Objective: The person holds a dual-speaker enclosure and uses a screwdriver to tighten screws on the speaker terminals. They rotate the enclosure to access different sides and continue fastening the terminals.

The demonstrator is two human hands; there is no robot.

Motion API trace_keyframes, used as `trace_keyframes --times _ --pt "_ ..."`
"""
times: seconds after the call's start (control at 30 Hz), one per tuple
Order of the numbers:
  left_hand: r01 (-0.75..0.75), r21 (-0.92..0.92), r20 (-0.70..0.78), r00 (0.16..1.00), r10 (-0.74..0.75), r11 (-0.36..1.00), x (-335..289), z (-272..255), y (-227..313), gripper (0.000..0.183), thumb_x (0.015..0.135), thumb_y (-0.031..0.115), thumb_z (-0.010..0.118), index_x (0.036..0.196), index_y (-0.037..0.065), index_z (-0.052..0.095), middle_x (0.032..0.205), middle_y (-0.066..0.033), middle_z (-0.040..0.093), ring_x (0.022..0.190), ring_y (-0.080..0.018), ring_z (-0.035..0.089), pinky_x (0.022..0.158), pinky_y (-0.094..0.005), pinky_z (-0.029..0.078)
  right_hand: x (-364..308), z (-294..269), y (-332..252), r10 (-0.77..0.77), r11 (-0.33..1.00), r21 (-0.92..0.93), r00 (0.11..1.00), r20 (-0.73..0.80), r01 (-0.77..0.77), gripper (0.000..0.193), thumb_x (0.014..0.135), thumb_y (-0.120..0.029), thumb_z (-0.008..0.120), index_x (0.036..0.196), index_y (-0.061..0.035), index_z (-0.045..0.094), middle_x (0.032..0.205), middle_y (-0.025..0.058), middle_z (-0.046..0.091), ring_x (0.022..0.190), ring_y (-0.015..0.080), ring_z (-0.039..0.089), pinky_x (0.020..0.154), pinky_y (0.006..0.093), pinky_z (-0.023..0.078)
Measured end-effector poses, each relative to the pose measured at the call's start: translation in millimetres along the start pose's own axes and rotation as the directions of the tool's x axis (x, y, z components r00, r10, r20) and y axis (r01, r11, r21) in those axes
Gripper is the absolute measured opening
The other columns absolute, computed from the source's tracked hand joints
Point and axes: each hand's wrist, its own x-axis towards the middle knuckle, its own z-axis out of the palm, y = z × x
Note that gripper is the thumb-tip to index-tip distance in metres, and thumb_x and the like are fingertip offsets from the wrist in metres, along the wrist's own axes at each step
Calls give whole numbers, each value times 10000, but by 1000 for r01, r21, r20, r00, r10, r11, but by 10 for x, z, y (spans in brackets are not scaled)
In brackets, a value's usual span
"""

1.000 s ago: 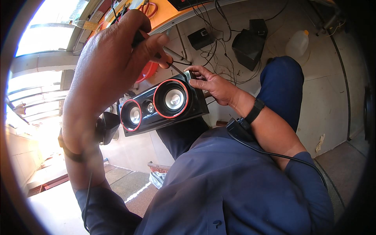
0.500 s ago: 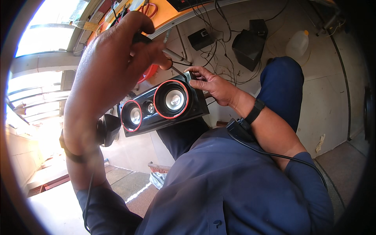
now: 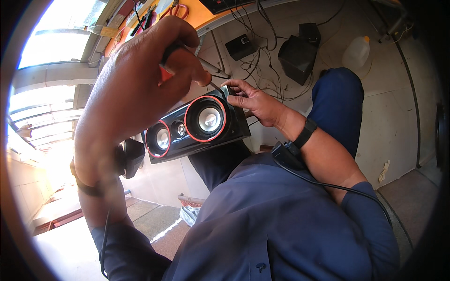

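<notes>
A black speaker box (image 3: 180, 140) with two red-ringed cones and a small tweeter between them is held tilted in front of me, over my leg. My left hand (image 3: 157, 70) is closed around the dark handle of a screwdriver. The thin metal shaft of the screwdriver (image 3: 215, 87) slants down to the upper right corner of the speaker's front; its tip is hard to make out there. My right hand (image 3: 263, 104) grips the speaker's right end, thumb on the front edge and fingers over the top and behind.
An orange-topped bench (image 3: 208, 16) stands at the far side, with red-handled cutters (image 3: 180, 10) on it. On the floor beyond lie a small black box (image 3: 240, 47), a larger black box (image 3: 295, 58), tangled cables (image 3: 275, 77) and a translucent jug (image 3: 356, 52).
My left hand has turned around the screwdriver handle, its fingers and knuckles shifting slightly. The speaker and my right hand have hardly moved.
</notes>
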Motion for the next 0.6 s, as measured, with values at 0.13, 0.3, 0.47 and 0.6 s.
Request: trace_keyframes --times 0.13,0.3,0.47,0.6 --pt "-160 45 -2 987 161 986 18 -5 -45 213 979 58 612 1175 12 546 1000 -134 730 990 -237 742 764 -368 655 3 2 -5 -2 1000 -10 1000 -1 2 456 1023 -266 654 1451 -222 500 1228 18 572 1103 107 605 809 288 596" --pt "238 -122 19 971 -238 963 -3 39 -38 259 932 12 646 1178 30 564 1031 -124 735 985 -231 746 824 -355 599 -11 8 -14 10 1000 -4 1000 -9 -10 456 1023 -268 655 1449 -223 501 1237 13 570 1106 106 602 804 287 594" --pt "-101 18 9 995 101 995 -36 -20 -46 203 993 84 636 1176 35 563 1032 -127 734 970 -225 742 779 -352 614 -8 -1 -11 8 1000 3 1000 3 -8 465 1020 -272 660 1454 -226 499 1238 7 568 1112 104 602 805 285 594" --pt "202 -96 1 979 -203 975 -16 11 -34 231 957 53 656 1173 48 574 1020 -120 727 953 -228 732 805 -364 578 1 -2 -5 1 1000 7 1000 9 -1 470 1019 -272 663 1456 -223 498 1244 9 562 1114 105 603 808 288 599"
